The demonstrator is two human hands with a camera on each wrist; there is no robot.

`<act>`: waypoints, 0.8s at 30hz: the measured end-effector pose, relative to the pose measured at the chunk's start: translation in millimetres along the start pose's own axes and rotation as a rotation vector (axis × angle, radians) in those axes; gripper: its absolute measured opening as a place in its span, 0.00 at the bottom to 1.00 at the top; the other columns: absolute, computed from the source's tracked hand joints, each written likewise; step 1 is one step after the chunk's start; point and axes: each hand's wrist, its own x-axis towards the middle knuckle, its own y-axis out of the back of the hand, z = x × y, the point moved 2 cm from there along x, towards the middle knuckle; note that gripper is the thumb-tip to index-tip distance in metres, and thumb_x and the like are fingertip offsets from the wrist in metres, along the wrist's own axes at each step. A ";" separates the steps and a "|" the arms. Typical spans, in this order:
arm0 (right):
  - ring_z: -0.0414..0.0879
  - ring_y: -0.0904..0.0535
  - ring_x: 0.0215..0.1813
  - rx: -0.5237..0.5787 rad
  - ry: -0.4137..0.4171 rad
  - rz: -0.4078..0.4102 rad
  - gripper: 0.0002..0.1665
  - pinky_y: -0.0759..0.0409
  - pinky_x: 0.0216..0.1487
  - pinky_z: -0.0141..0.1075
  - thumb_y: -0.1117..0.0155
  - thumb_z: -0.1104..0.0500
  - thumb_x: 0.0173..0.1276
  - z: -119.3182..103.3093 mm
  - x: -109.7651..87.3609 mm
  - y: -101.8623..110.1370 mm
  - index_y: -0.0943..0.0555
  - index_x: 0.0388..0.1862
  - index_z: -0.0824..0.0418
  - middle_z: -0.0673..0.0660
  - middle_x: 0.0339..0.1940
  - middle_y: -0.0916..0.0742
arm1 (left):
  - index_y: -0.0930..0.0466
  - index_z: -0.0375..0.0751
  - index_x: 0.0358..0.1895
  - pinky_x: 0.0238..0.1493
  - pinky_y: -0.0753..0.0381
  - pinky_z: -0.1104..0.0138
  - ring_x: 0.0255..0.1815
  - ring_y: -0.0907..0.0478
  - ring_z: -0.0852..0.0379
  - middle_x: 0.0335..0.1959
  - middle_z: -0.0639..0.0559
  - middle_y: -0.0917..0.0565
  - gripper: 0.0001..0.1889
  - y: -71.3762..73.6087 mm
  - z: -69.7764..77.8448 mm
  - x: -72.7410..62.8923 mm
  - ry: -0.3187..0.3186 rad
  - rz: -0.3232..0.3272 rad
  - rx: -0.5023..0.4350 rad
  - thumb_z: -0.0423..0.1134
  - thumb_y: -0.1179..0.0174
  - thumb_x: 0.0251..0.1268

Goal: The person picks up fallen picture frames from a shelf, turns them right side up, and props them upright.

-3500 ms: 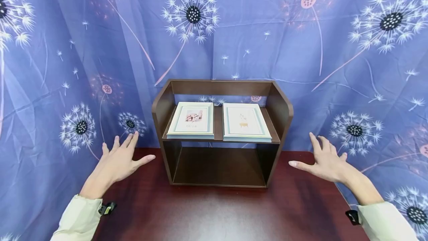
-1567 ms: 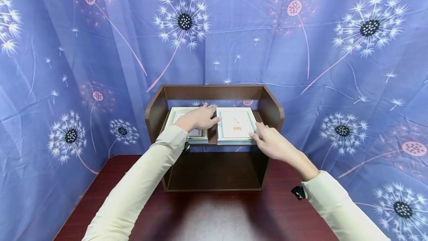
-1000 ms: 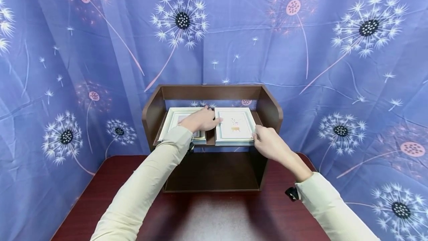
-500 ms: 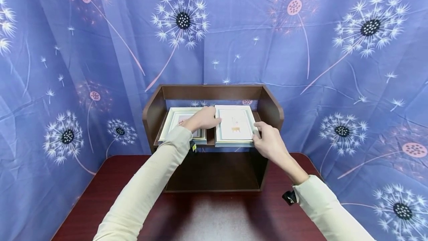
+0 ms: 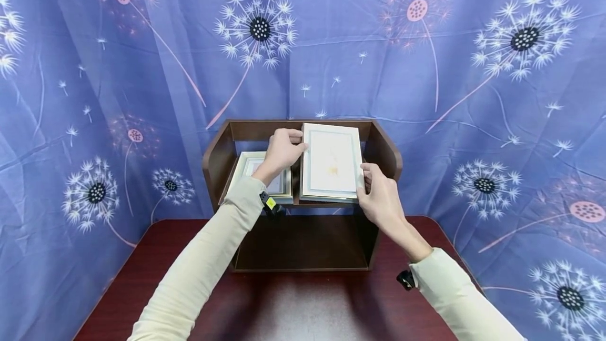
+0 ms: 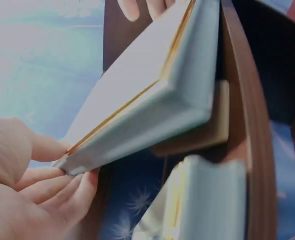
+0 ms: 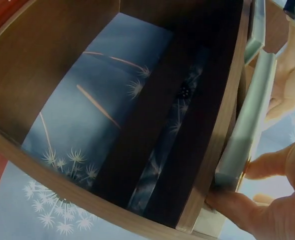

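Note:
A pale picture frame [image 5: 333, 161] tilts up off the right half of the upper shelf, its far edge raised and its near edge low by the shelf. My left hand [image 5: 282, 150] pinches its far left side; in the left wrist view the thumb lies on the front and the fingers [image 6: 62, 192] curl beneath. My right hand [image 5: 381, 193] grips the near right side, also seen on the frame's edge [image 7: 247, 120] in the right wrist view. A second picture frame [image 5: 283, 186] lies flat on the left, partly hidden by my left hand and wrist.
The dark brown two-tier shelf [image 5: 303, 270] stands on a reddish-brown table [image 5: 303, 309]. Side panels [image 5: 385, 154] rise at both ends of its upper tier. A blue dandelion-print curtain [image 5: 180, 67] hangs behind and at the sides.
Both hands came in from the shelf's sides and took hold of the right-hand picture frame. Its far edge has since risen from the shelf, my left hand going up with it.

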 end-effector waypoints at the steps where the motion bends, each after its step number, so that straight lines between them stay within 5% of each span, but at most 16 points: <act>1: 0.63 0.11 0.59 0.000 0.001 0.007 0.25 0.12 0.57 0.55 0.39 0.72 0.69 -0.8 1.5 -1.4 0.24 0.65 0.72 0.73 0.59 0.12 | 0.21 0.37 0.70 0.71 0.18 0.54 0.68 0.17 0.46 0.65 0.41 0.14 0.25 3.1 0.0 -0.1 0.011 0.010 -0.026 0.39 0.34 0.73; 6: 0.61 0.10 0.57 -0.008 -0.007 0.048 0.24 0.11 0.53 0.54 0.39 0.72 0.68 -0.6 12.5 -5.1 0.22 0.63 0.74 0.69 0.58 0.11 | 0.26 0.34 0.74 0.68 0.16 0.57 0.65 0.14 0.46 0.66 0.40 0.15 0.30 13.2 -0.8 0.6 0.015 0.018 -0.127 0.36 0.31 0.70; 12: 0.57 0.08 0.50 -0.012 -0.016 0.083 0.17 0.13 0.46 0.49 0.42 0.73 0.64 3.0 22.6 -2.5 0.17 0.51 0.72 0.67 0.48 0.07 | 0.27 0.38 0.75 0.66 0.14 0.58 0.65 0.14 0.48 0.67 0.43 0.15 0.31 15.6 2.1 0.1 -0.075 -0.005 -0.180 0.36 0.31 0.70; 17: 0.60 0.08 0.52 0.019 -0.019 0.085 0.25 0.10 0.51 0.53 0.43 0.72 0.65 3.1 26.1 -2.2 0.19 0.62 0.75 0.70 0.52 0.09 | 0.24 0.40 0.74 0.66 0.15 0.59 0.66 0.15 0.49 0.67 0.42 0.15 0.29 18.1 3.3 -1.0 -0.152 -0.004 -0.248 0.35 0.31 0.71; 24: 0.59 0.08 0.52 0.052 -0.026 0.101 0.25 0.10 0.53 0.52 0.39 0.70 0.67 2.1 25.1 -3.1 0.19 0.63 0.75 0.70 0.52 0.09 | 0.23 0.37 0.72 0.66 0.15 0.61 0.66 0.15 0.47 0.66 0.40 0.15 0.28 21.0 0.6 -7.3 -0.229 0.012 -0.327 0.33 0.31 0.69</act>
